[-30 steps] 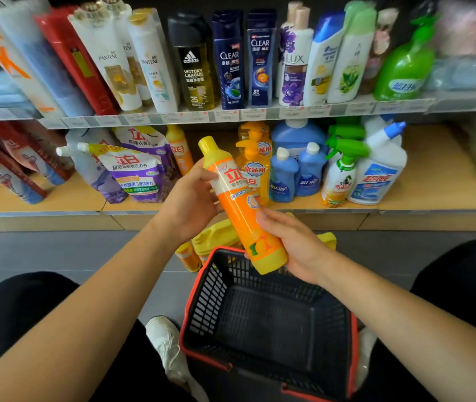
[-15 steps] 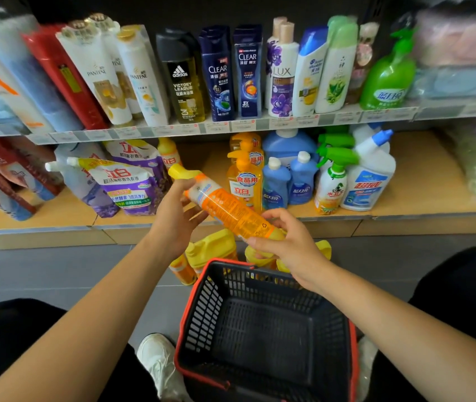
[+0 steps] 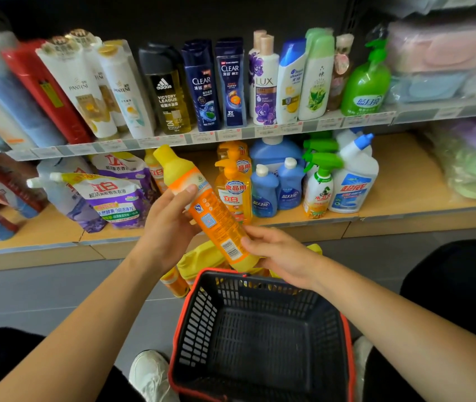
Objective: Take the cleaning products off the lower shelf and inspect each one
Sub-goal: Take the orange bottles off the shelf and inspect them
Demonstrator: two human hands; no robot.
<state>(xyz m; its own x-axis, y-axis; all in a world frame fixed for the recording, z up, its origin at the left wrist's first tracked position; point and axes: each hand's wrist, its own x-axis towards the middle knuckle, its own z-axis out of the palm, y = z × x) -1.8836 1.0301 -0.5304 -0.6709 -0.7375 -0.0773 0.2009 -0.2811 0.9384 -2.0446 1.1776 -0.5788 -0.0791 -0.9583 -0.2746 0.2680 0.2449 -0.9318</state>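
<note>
Two hands, left (image 3: 170,224) & right (image 3: 280,253), grip slim glossy orange btl (image 3: 210,216).

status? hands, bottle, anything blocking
Left hand grip on orange bottle near the neck; right hand at its base. Bottle tilted, barcode side up, above the basket. Nothing blocking.

the held bottle (image 3: 205,208) is showing a yellow cap and base, an orange body, and a white barcode patch with black stripes. the basket (image 3: 260,338) is showing black mesh with a red rim. the pump bottle (image 3: 233,192) is glowing orange, the two small bottles (image 3: 277,188) are showing blue with white caps, the spray bottle (image 3: 319,184) is wearing a green trigger, and the shelf board (image 3: 405,181) is looking tan.
</note>
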